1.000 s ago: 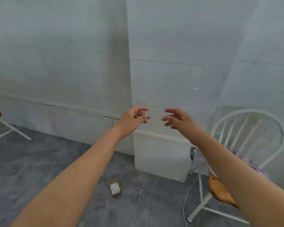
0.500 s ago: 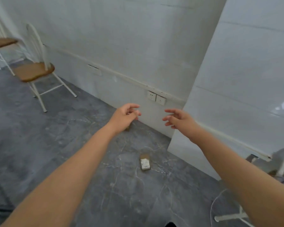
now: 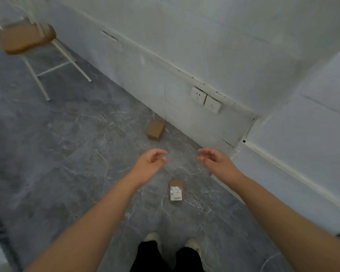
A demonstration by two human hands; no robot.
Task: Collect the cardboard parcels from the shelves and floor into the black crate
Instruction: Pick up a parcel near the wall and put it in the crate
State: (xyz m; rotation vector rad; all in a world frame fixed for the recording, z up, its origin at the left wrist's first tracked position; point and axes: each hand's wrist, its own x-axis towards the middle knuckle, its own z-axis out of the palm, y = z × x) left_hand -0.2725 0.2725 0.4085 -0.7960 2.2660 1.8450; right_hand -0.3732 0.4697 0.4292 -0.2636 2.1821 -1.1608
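Observation:
Two cardboard parcels lie on the grey marbled floor. A small one with a white label (image 3: 176, 191) rests just ahead of my feet, between my forearms. A plain brown parcel (image 3: 155, 130) sits farther off, close to the wall's base. My left hand (image 3: 152, 162) and my right hand (image 3: 214, 160) are stretched out in front of me above the floor, fingers loosely curled and apart, holding nothing. Both hover between the two parcels and touch neither. No black crate is in view.
A white-framed chair with a wooden seat (image 3: 26, 37) stands at the upper left. A white wall with two sockets (image 3: 206, 99) runs diagonally, and a corner juts out on the right. My shoes (image 3: 173, 242) are at the bottom; a white cable (image 3: 267, 260) curls at the lower right.
My view has tilted down and swung left. The plain brown parcel and my feet have come into sight, and the chair on the right has left the view. Both hands stay empty.

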